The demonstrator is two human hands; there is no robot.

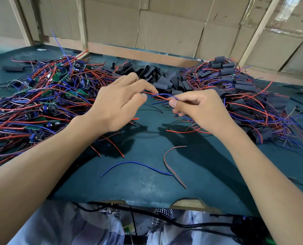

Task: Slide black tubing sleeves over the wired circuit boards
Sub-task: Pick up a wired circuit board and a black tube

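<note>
My right hand (pixel 198 106) pinches a bundle of red and blue wires (pixel 160 97) between thumb and forefinger above the green table (pixel 147 183). My left hand (pixel 119 101) hovers just left of it, fingers loosely spread, fingertips touching the same wires. Whatever hangs from the wires is hidden behind my hands. A heap of bare green circuit boards with red and blue wires (pixel 41 96) lies at the left. Loose black tubing sleeves (pixel 165 78) are piled at the back middle. Sleeved boards (pixel 244 89) are heaped at the right.
Stray wires lie on the table in front: a blue wire (pixel 134 163) and a red-black wire (pixel 172 165). A lone sleeve (pixel 13 68) sits far left. Cardboard walls (pixel 165 27) and wooden battens close the back. Cables run under the near edge.
</note>
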